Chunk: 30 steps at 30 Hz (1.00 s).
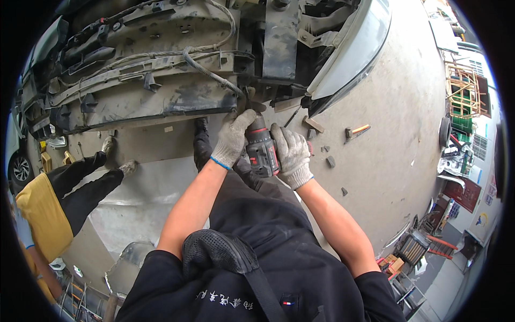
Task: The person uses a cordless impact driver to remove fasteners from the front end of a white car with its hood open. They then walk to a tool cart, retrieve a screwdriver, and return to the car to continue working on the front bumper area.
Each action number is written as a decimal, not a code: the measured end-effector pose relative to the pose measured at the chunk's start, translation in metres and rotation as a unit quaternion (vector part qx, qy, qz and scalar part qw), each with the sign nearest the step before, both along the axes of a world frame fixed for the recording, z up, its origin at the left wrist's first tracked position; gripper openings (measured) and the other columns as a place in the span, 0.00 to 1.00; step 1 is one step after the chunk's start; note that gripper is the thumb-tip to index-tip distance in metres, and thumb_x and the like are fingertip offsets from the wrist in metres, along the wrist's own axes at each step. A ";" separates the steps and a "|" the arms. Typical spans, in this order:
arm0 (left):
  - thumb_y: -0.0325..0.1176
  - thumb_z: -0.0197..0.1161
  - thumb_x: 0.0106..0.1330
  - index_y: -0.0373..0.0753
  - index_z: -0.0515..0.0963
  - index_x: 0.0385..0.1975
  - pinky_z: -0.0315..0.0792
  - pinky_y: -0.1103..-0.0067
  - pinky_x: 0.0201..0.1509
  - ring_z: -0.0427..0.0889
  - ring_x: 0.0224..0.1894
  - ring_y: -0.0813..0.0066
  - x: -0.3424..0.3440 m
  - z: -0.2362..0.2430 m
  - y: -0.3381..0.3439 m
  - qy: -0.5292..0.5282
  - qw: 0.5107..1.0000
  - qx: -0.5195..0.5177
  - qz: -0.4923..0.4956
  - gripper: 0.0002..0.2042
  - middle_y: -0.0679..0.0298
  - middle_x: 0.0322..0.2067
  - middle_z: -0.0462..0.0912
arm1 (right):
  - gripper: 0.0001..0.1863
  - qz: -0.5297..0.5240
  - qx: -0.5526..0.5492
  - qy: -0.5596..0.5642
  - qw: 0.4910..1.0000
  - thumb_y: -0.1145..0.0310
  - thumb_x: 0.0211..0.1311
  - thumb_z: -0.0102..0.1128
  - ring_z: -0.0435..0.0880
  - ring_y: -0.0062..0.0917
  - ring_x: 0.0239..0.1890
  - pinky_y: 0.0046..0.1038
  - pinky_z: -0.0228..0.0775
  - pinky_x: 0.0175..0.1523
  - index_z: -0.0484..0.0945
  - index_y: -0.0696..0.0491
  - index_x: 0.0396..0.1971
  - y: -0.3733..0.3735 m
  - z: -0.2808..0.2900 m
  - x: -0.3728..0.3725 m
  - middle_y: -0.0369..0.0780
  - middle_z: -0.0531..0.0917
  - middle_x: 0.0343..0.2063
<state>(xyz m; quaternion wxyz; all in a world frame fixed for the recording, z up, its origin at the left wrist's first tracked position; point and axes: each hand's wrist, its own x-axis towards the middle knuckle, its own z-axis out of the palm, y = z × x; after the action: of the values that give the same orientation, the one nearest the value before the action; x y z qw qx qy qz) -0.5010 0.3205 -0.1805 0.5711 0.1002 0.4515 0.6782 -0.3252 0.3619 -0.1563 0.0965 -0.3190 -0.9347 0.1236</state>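
In the head view, a black-and-red cordless drill (259, 153) points up toward the dusty front-end structure (145, 96) of a vehicle. My right hand (291, 153), in a knitted grey glove, is closed round the drill's grip. My left hand (232, 138), gloved with a blue cuff, has curled fingers at the drill's nose, just below a ribbed hose (212, 75); what exactly they pinch is hidden. The drill's tip is hard to make out against the dark metal above it.
A pale curved body panel (348, 56) borders the structure at right. A hammer-like tool (357, 132) and dark blocks (330, 161) lie on the concrete floor (386, 177). A co-worker in yellow (43, 206) is at left, legs toward the vehicle. Racks and clutter (458, 94) line the right.
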 end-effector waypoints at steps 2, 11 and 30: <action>0.38 0.56 0.70 0.35 0.79 0.52 0.73 0.79 0.51 0.78 0.43 0.80 -0.004 -0.002 -0.002 -0.025 0.999 -0.025 -0.021 0.17 0.63 0.45 0.83 | 0.34 -0.009 -0.005 0.002 1.000 0.59 0.53 0.59 0.79 0.37 0.44 0.39 0.70 0.50 0.68 0.56 0.61 -0.003 -0.001 -0.003 0.43 0.78 0.45; 0.41 0.58 0.67 0.34 0.80 0.45 0.76 0.78 0.44 0.78 0.37 0.78 -0.013 -0.006 -0.006 -0.053 0.993 -0.085 -0.066 0.17 0.63 0.40 0.83 | 0.29 -0.068 -0.022 0.045 0.996 0.63 0.56 0.58 0.79 0.41 0.41 0.40 0.71 0.47 0.71 0.55 0.59 -0.023 -0.001 -0.022 0.45 0.80 0.45; 0.31 0.58 0.66 0.36 0.70 0.63 0.69 0.77 0.59 0.76 0.50 0.77 -0.016 -0.009 -0.003 -0.003 0.996 -0.014 -0.093 0.24 0.61 0.49 0.82 | 0.30 -0.080 0.006 -0.015 0.997 0.62 0.54 0.58 0.78 0.36 0.41 0.39 0.68 0.47 0.71 0.54 0.59 -0.023 0.000 -0.024 0.40 0.79 0.43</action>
<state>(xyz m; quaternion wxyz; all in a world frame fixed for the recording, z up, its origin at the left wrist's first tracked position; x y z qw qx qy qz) -0.5175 0.3171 -0.1898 0.6347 0.1314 0.4479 0.6158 -0.3492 0.3391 -0.1561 0.0942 -0.3945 -0.9080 0.1056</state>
